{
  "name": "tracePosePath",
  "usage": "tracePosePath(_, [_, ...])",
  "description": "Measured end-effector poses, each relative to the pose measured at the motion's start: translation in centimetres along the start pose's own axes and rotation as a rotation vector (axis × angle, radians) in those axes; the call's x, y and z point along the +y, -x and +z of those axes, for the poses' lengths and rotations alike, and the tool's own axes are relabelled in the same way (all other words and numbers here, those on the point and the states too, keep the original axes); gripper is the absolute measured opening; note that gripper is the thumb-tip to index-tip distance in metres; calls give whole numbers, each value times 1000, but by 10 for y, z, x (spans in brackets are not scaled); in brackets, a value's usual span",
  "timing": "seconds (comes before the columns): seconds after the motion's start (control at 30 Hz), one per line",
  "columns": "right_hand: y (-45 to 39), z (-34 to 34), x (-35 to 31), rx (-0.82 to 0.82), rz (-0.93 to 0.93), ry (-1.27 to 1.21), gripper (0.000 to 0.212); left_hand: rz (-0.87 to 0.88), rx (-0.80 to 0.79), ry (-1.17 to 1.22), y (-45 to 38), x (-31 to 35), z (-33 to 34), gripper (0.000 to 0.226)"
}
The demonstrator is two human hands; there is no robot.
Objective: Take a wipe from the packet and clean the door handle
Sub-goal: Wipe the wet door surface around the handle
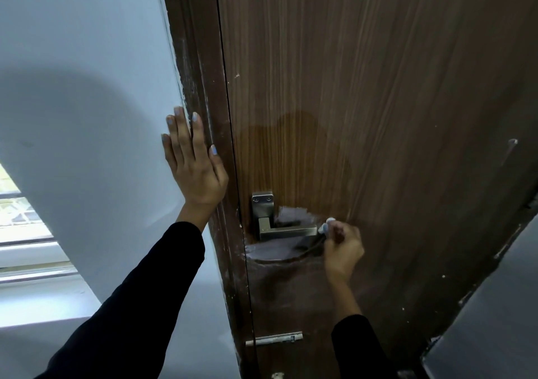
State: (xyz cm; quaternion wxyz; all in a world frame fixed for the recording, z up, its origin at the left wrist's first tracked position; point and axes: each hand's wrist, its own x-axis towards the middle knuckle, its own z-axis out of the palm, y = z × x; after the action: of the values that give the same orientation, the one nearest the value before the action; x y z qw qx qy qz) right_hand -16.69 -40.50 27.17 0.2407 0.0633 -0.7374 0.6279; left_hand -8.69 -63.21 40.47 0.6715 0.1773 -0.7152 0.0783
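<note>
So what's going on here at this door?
A person is cleaning the door handle. The right hand pinches a wipe draped around the handle, at the free end of the lever. The left hand lies flat, fingers straight, against the wall and the door frame. The door looks closed, with a damp-looking patch above the handle. No packet is in view.
</note>
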Motion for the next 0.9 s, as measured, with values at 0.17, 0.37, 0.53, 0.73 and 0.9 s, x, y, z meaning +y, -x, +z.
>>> tracePosePath(0.17, [-22,-8,-2,180,105,-97,14,0,2,-7,0,-1,1,57])
tracePosePath(0.37, [-17,-3,0,23,-5,-37,12,-3,5,-16,0,-2,3,57])
tracePosePath(0.53, [-15,-5,15,112,216,-163,18,-1,-2,-8,0,-1,2,56])
tracePosePath(0.73, [20,12,-3,-27,-86,-165,20,-3,4,-9,-1,0,1,55])
tracePosePath(0.9, [37,14,2,42,-103,-65,23,6,-2,4,-1,1,0,53])
